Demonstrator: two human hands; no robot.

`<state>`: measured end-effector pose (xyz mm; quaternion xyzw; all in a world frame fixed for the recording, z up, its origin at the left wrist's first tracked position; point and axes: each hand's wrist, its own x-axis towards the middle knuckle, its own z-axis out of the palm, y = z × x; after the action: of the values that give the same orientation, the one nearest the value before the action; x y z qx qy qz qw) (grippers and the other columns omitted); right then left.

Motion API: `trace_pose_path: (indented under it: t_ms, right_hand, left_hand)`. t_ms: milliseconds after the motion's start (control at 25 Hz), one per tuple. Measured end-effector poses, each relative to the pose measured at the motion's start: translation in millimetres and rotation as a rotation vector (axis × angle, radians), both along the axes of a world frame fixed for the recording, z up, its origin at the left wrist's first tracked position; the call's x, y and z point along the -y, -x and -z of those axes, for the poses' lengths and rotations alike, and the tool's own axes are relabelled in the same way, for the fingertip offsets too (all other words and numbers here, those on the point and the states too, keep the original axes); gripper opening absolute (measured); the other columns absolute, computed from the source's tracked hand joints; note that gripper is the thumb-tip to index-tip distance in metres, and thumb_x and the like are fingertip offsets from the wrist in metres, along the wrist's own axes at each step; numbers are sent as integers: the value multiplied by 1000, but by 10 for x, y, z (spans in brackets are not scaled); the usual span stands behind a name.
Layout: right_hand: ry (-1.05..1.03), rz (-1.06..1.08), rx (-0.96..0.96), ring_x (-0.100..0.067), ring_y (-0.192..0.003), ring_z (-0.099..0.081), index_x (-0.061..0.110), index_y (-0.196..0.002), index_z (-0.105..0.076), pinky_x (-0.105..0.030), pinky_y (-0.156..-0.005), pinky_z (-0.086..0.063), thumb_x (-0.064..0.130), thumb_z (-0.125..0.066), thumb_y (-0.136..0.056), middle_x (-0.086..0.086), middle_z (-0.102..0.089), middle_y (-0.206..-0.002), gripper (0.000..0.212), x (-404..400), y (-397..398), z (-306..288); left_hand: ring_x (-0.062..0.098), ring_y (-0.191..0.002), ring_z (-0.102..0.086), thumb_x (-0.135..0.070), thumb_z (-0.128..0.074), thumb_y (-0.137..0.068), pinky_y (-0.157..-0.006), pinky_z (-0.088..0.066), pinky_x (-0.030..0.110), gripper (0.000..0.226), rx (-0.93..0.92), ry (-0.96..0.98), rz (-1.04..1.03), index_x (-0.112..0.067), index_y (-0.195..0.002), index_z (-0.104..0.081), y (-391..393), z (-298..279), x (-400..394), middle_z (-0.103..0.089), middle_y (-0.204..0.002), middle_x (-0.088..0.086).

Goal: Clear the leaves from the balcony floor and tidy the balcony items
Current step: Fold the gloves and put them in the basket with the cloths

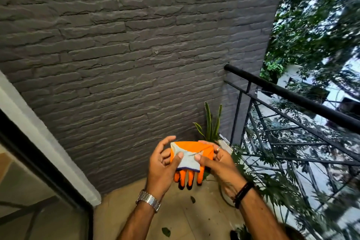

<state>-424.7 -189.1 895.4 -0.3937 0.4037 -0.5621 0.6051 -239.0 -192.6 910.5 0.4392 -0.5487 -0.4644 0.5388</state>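
Observation:
A pair of orange work gloves [191, 151] with grey cuffs hangs fingers-down in front of me. My left hand [162, 163] pinches the grey cuff with its thumb on top. My right hand [216, 161] pinches the cuff's other side, a ring on one finger. Several dark green leaves lie on the beige tiled balcony floor [175, 210], one leaf [192, 199] below the gloves and another leaf [166, 232] nearer me.
A dark grey brick wall [126, 54] fills the view ahead. A snake plant [211, 124] stands in the far corner. A black metal railing [288, 91] runs along the right, with leafy potted plants [272, 187] against it. A glass door frame [48, 165] is at left.

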Motion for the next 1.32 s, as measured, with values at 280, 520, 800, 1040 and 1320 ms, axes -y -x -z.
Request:
trace_pose_path:
  t_ms: [280,520,800,1040,1320]
  right_hand:
    - [119,340,-523,-5,-91,-68,30,-113,-68,-23,-77,-54,15,-85,-75,7,-73,-100,44,-50,-264,149]
    - [150,531,-978,-6,-105,-62,43,-138,-47,-24,-87,-50,26,-74,-83,14,-67,-115,64,-237,-687,182]
    - [-146,335,-211,-33,-101,-70,8,-120,-65,-46,-91,-56,1,-78,-80,-14,-75,-104,42,-634,-260,348]
    - [-184,320,-144,-23,-82,-68,11,-105,-71,-34,-68,-55,-2,-70,-84,-13,-72,-96,25,-1348,256,382]
    - [-109,669,-120,-21,-80,-69,10,-89,-79,-28,-69,-56,9,-78,-67,-13,-74,-93,22,-2907,845,422]
  left_hand:
    - [10,-61,-69,-15,-76,-86,-55,-50,26,13,131,-171,28,-9,-98,-73,1,251,-65,-77,-80,3]
    - [22,-68,-73,-25,-77,-85,-60,-59,43,11,151,-126,-131,-16,-81,-73,49,497,-118,-75,-71,-2]
    - [19,-86,-74,0,-69,-88,-72,-56,27,17,-37,-268,293,-9,-102,-71,-34,590,-65,-78,-95,6]
    - [26,-78,-73,3,-74,-80,-65,-60,34,25,-64,-419,565,-11,-100,-70,284,515,-259,-76,-92,17]
    - [36,-102,-69,-7,-69,-76,-77,-58,38,11,-78,-439,996,-7,-78,-79,1300,459,-1210,-71,-108,26]
